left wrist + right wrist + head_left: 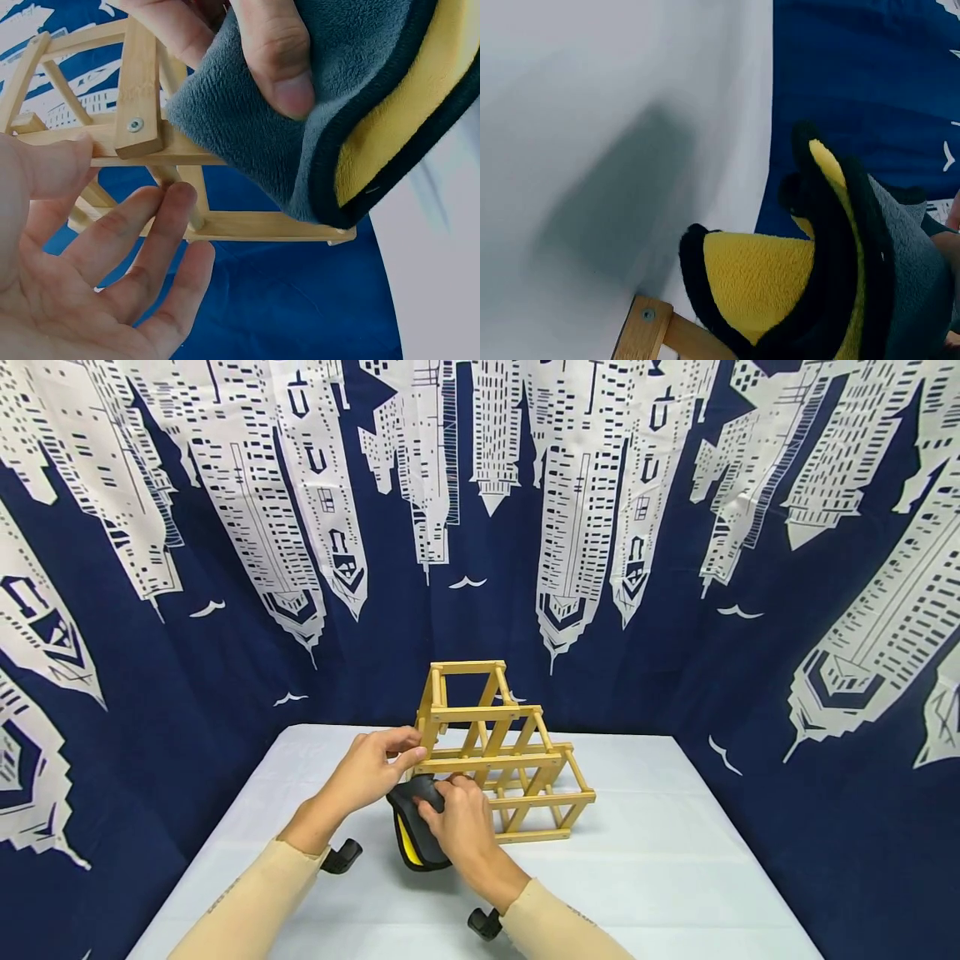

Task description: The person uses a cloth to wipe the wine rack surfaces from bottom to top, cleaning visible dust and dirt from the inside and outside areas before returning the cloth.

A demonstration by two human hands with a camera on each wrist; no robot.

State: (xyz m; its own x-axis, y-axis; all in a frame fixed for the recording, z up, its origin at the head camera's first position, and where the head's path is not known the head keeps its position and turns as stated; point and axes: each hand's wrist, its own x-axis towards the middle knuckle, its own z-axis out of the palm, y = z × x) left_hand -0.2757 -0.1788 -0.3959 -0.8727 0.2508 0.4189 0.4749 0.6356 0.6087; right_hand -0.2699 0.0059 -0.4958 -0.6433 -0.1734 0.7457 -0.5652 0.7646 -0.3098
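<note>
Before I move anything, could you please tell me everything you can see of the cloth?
The cloth looks plush, grey on one face and yellow on the other, edged in black. Folded over, it droops from the right hand, which grips it, thumb on grey, by the wooden rack's near left part. Whether it touches the rack is unclear.

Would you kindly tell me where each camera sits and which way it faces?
Head: on the head, facing forward and down at the wooden rack and cloth; the left hand, right hand and both sleeves show.
Left wrist: on that wrist, facing the rack and cloth; the left hand and part of the right show.
Right wrist: on that wrist, facing the cloth, a rack corner and the white tabletop; slivers of skin show at the right edge.
Both wrist views share the cloth and rack.
</note>
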